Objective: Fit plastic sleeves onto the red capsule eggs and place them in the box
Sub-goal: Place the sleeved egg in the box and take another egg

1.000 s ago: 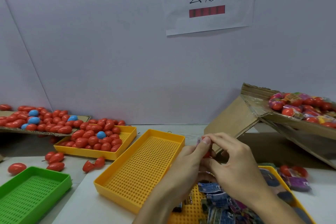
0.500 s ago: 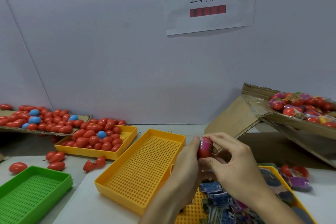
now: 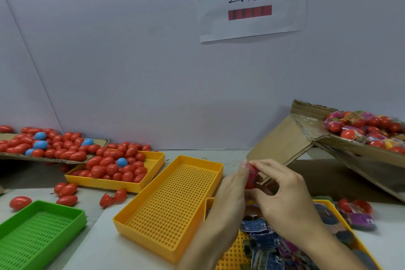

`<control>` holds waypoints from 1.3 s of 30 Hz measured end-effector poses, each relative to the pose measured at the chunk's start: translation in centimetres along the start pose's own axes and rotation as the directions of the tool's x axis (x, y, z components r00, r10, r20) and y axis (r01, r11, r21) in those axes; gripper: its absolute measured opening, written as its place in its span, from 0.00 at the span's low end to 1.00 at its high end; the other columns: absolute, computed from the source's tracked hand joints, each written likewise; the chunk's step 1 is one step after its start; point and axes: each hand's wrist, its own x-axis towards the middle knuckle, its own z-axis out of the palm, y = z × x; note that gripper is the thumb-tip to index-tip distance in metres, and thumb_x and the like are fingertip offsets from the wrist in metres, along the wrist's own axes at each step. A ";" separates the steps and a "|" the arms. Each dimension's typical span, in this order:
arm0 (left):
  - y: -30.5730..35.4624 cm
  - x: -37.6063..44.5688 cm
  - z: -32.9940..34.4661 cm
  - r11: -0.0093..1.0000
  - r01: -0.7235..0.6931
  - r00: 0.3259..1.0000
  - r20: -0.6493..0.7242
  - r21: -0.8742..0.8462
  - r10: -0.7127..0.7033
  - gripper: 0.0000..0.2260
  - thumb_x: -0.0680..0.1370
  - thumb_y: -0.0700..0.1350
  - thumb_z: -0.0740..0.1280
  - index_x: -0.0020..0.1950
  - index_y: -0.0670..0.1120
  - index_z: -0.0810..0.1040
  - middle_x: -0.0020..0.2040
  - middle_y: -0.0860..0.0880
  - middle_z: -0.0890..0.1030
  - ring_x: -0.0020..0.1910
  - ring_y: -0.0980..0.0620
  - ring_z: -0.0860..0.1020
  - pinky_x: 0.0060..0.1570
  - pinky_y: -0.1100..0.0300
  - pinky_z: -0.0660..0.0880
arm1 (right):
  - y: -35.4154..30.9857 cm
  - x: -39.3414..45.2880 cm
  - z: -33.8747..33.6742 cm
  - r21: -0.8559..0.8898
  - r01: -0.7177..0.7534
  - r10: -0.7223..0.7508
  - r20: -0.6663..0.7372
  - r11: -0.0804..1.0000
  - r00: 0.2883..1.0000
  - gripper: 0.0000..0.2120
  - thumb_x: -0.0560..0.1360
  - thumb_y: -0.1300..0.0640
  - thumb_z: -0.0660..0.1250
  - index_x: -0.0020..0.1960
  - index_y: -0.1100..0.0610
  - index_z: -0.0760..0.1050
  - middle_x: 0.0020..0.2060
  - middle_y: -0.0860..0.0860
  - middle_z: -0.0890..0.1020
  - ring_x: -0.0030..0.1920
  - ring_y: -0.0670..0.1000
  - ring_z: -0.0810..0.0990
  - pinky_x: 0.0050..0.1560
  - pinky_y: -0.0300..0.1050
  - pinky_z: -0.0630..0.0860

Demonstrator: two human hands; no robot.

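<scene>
Between both hands sits one red capsule egg (image 3: 251,178) with a pink plastic sleeve partly over it. My left hand (image 3: 231,193) holds the egg from the left, thumb tip at its top. My right hand (image 3: 285,199) pinches the sleeve from the right with curled fingers. Flat printed sleeves (image 3: 269,245) lie piled in the yellow tray (image 3: 230,254) below my hands. The tilted cardboard box (image 3: 355,151) at the right holds several sleeved eggs (image 3: 363,127). Bare red eggs (image 3: 114,166) fill a yellow tray (image 3: 153,173) at the left.
An empty yellow perforated tray (image 3: 171,206) lies in the middle and a green tray (image 3: 37,232) at the lower left. More red and a few blue eggs (image 3: 43,144) lie on cardboard at the far left. Loose eggs (image 3: 65,190) dot the table. A sleeved egg (image 3: 355,206) lies under the box.
The egg has come into view between my fingertips with the pink sleeve drawn over it. Both hands have stayed in the same spot above the sleeve tray.
</scene>
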 end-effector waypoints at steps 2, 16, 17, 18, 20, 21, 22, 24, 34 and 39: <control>-0.2 0.0 0.0 1.000 -0.011 1.000 -0.023 -0.022 0.010 0.18 0.82 0.58 0.56 0.47 0.54 0.84 0.40 0.48 0.84 0.41 0.52 0.83 0.39 0.58 0.79 | 0.0 0.0 0.0 0.039 -0.001 0.001 0.002 0.999 1.000 0.28 0.71 0.70 0.73 0.51 0.35 0.76 0.50 0.36 0.80 0.54 0.38 0.78 0.43 0.30 0.79; -0.5 0.2 0.9 0.966 -0.032 0.997 -0.073 -0.258 0.013 0.22 0.84 0.53 0.56 0.46 0.41 0.82 0.40 0.40 0.81 0.40 0.47 0.82 0.40 0.57 0.80 | -0.3 0.0 0.1 0.123 0.006 -0.005 -0.008 0.992 1.000 0.25 0.69 0.70 0.75 0.52 0.41 0.78 0.49 0.38 0.81 0.52 0.40 0.81 0.45 0.31 0.79; -0.4 0.2 0.8 0.966 -0.022 0.997 -0.073 -0.258 0.003 0.22 0.84 0.53 0.56 0.47 0.39 0.82 0.40 0.39 0.81 0.40 0.47 0.81 0.40 0.57 0.79 | -0.3 0.1 0.1 0.121 0.012 -0.012 -0.005 0.993 1.000 0.25 0.69 0.70 0.75 0.52 0.41 0.79 0.48 0.39 0.81 0.52 0.41 0.81 0.45 0.30 0.79; -0.3 0.3 0.7 0.967 -0.014 0.998 -0.062 -0.253 -0.002 0.22 0.84 0.52 0.56 0.46 0.39 0.82 0.40 0.39 0.81 0.40 0.47 0.81 0.39 0.57 0.79 | -0.3 0.1 0.0 0.110 0.020 -0.019 -0.005 0.994 1.000 0.25 0.68 0.69 0.76 0.51 0.41 0.79 0.48 0.39 0.81 0.51 0.41 0.81 0.44 0.30 0.78; 0.0 0.2 0.4 0.977 -0.015 0.999 -0.046 -0.215 0.005 0.19 0.81 0.52 0.58 0.46 0.41 0.83 0.41 0.41 0.82 0.41 0.47 0.82 0.39 0.57 0.79 | -0.1 0.1 0.0 0.058 0.032 -0.032 -0.005 0.998 0.999 0.24 0.68 0.67 0.77 0.52 0.40 0.78 0.49 0.39 0.80 0.52 0.42 0.80 0.44 0.31 0.78; 0.2 0.2 0.2 0.984 -0.029 0.998 -0.054 -0.174 0.019 0.18 0.80 0.53 0.60 0.45 0.44 0.84 0.42 0.42 0.83 0.42 0.48 0.83 0.39 0.57 0.79 | 0.0 0.1 0.0 0.026 0.034 -0.034 -0.001 0.999 0.999 0.23 0.69 0.66 0.76 0.53 0.40 0.79 0.49 0.39 0.80 0.52 0.42 0.80 0.45 0.33 0.79; 0.3 0.2 0.1 0.992 -0.045 0.997 -0.061 -0.119 0.038 0.17 0.81 0.53 0.60 0.43 0.47 0.85 0.42 0.44 0.84 0.42 0.49 0.84 0.38 0.57 0.79 | 0.2 0.0 0.0 -0.003 0.030 -0.030 0.005 1.000 1.000 0.22 0.70 0.66 0.75 0.54 0.42 0.79 0.50 0.39 0.80 0.52 0.42 0.80 0.46 0.36 0.81; 0.5 0.3 0.0 0.997 -0.074 0.995 -0.064 0.016 0.075 0.19 0.83 0.55 0.58 0.42 0.52 0.86 0.39 0.48 0.85 0.40 0.51 0.84 0.37 0.59 0.79 | 0.5 0.0 0.1 -0.051 0.016 -0.015 0.020 0.999 1.000 0.19 0.72 0.66 0.74 0.57 0.46 0.80 0.51 0.38 0.79 0.53 0.44 0.80 0.48 0.42 0.82; 0.2 0.2 -0.2 0.992 0.023 0.997 -0.071 -0.124 -0.032 0.21 0.84 0.54 0.55 0.50 0.38 0.79 0.35 0.43 0.79 0.35 0.48 0.79 0.39 0.56 0.78 | 1.0 -0.1 0.1 -0.092 -0.006 0.009 0.034 0.996 0.999 0.21 0.71 0.63 0.74 0.59 0.46 0.79 0.51 0.39 0.79 0.53 0.46 0.78 0.48 0.46 0.82; 0.2 0.4 -0.4 0.993 0.060 0.996 -0.060 -0.098 -0.066 0.23 0.83 0.57 0.57 0.45 0.44 0.84 0.38 0.42 0.82 0.38 0.48 0.82 0.39 0.54 0.79 | 0.6 0.0 0.0 -0.095 0.027 -0.025 0.017 0.995 1.000 0.22 0.70 0.63 0.76 0.52 0.37 0.77 0.50 0.37 0.78 0.51 0.42 0.78 0.45 0.36 0.80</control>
